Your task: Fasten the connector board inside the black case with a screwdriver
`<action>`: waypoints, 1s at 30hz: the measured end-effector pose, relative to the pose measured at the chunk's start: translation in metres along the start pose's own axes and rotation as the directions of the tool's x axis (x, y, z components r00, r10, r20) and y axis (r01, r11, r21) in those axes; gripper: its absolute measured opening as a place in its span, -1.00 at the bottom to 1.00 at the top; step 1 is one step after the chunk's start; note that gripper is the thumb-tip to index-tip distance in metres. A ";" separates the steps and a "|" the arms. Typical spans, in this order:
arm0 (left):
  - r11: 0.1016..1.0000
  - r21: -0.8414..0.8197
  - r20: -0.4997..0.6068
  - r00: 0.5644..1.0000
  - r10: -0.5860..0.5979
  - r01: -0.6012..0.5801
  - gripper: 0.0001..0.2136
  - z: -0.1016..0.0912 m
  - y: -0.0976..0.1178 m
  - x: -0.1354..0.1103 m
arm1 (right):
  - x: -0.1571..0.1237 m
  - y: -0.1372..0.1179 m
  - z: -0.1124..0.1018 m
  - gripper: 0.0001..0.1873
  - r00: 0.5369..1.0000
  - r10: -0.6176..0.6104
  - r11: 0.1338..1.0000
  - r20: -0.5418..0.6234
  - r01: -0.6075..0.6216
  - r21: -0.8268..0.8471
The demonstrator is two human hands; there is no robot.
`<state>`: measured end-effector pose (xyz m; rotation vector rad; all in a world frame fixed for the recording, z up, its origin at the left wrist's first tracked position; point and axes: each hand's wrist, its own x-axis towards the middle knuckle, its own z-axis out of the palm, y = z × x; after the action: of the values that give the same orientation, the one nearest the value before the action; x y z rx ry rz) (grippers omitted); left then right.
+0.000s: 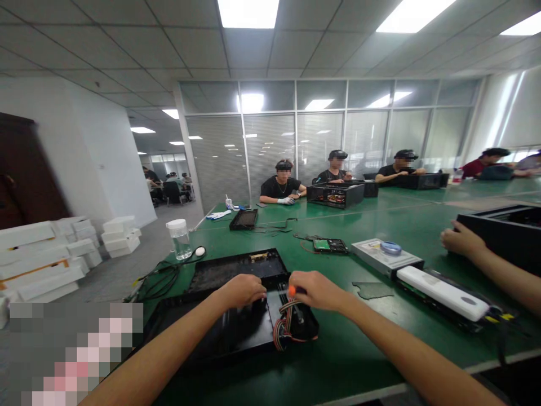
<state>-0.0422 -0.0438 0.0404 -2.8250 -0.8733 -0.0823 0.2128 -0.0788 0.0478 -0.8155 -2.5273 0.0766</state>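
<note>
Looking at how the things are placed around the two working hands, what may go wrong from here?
The striped wires bunch at the right side of the open black case, close to the right hand, so they might get snagged or pulled.

The clear jar, which seems to hold liquid, stands beside black cables; a tug on those could perhaps tip it.

A single head-worn camera is looking from the wearer's own head height, facing forward and slightly down across the counter (338, 372) toward a glass partition (270, 152). It is sitting close above the left hand (243, 290) and right hand (315, 288), placing them below centre, with both forearms (401, 349) running up from the bottom edge. Its wide framing is also taking in the ceiling (279, 48) and, leftward, the floor (156, 237).
</note>
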 end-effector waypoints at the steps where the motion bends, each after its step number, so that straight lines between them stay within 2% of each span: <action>1: 0.999 0.016 -0.016 0.999 -0.033 0.034 -0.73 -0.003 -0.003 0.000 | -0.004 -0.013 -0.001 -0.77 0.992 -0.060 0.997 0.108 0.066 -0.049; 2: 0.996 0.024 -0.041 0.996 -0.082 0.083 -0.72 -0.005 -0.007 -0.001 | -0.011 -0.024 0.000 -0.75 0.980 -0.077 0.991 0.186 0.095 -0.089; 4: 0.978 0.009 -0.082 0.975 -0.205 0.207 -0.68 -0.005 -0.018 -0.002 | -0.028 -0.040 0.004 -0.72 0.967 -0.033 0.982 0.251 0.078 -0.171; 7: 0.944 -0.090 -0.045 0.945 -0.323 0.318 -0.60 0.004 -0.036 -0.004 | -0.059 -0.047 0.013 -0.73 0.974 0.070 0.958 0.213 -0.007 -0.285; 11: 0.910 -0.296 0.099 0.957 -0.274 0.291 -0.59 0.024 -0.054 0.002 | -0.096 -0.039 0.019 -0.72 0.986 0.124 0.938 0.115 -0.079 -0.337; 14: 0.846 -0.414 0.177 0.941 -0.287 0.336 -0.54 0.036 -0.064 0.009 | -0.110 -0.035 0.017 -0.77 0.986 0.107 0.954 0.127 -0.066 -0.291; 16: 0.836 -0.418 0.211 0.933 -0.292 0.356 -0.60 0.038 -0.068 0.012 | -0.112 -0.034 0.014 -0.80 0.983 0.107 0.967 0.152 -0.068 -0.245; 18: 0.885 -0.336 0.222 0.940 -0.259 0.323 -0.73 0.036 -0.067 0.013 | -0.110 -0.035 0.012 -0.81 0.981 0.125 0.973 0.151 -0.091 -0.212; 21: 0.972 -0.113 0.241 0.954 -0.176 0.208 -0.95 0.024 -0.060 0.016 | -0.104 -0.035 0.012 -0.81 0.980 0.147 0.972 0.131 -0.118 -0.205; 24: 0.988 0.042 0.208 0.966 -0.152 0.147 -0.93 0.004 -0.052 0.020 | -0.099 -0.031 0.014 -0.84 0.982 0.139 0.973 0.126 -0.112 -0.204; 27: 0.987 0.074 0.142 0.978 -0.150 0.140 -0.92 -0.024 -0.048 0.018 | -0.089 -0.019 0.017 -0.87 0.985 0.109 0.978 0.135 -0.082 -0.193; 30: 0.992 0.062 0.079 0.990 -0.115 0.110 -0.90 -0.057 -0.037 0.005 | -0.067 0.000 0.019 -0.85 0.987 0.065 0.983 0.147 -0.038 -0.180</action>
<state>-0.0586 -0.0217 0.1025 -2.7420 -1.0362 0.0437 0.2515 -0.1145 0.0019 -0.9782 -2.6853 -0.0722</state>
